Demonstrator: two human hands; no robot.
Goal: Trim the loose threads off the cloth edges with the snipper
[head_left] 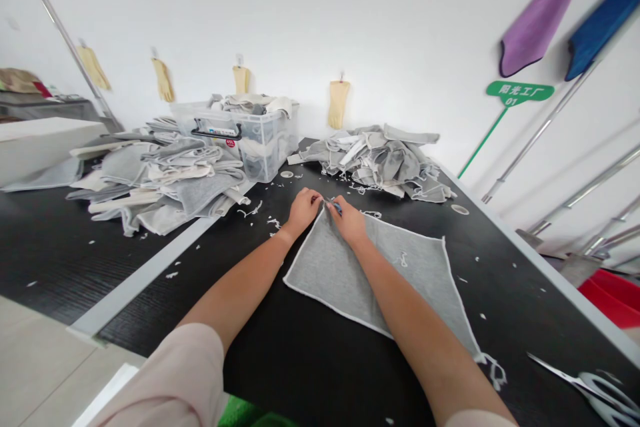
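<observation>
A grey cloth (400, 273) with white stitched edges lies on the black table, its far corner raised between my hands. My left hand (303, 209) pinches at that corner with closed fingers. Close beside it, my right hand (349, 219) is closed around a small blue tool (337, 207), whose tip points at the corner; its exact shape is too small to tell. Loose white threads (494, 371) trail from the cloth's near right corner, and a scrap of thread rests on its surface.
Scissors (590, 387) lie at the lower right. Piles of grey cloths stand at the left (165, 173) and far right (385, 160), with a clear plastic box (263, 147) between them. Thread scraps dot the black table (280, 360). Yellow gloves (339, 104) hang on the wall.
</observation>
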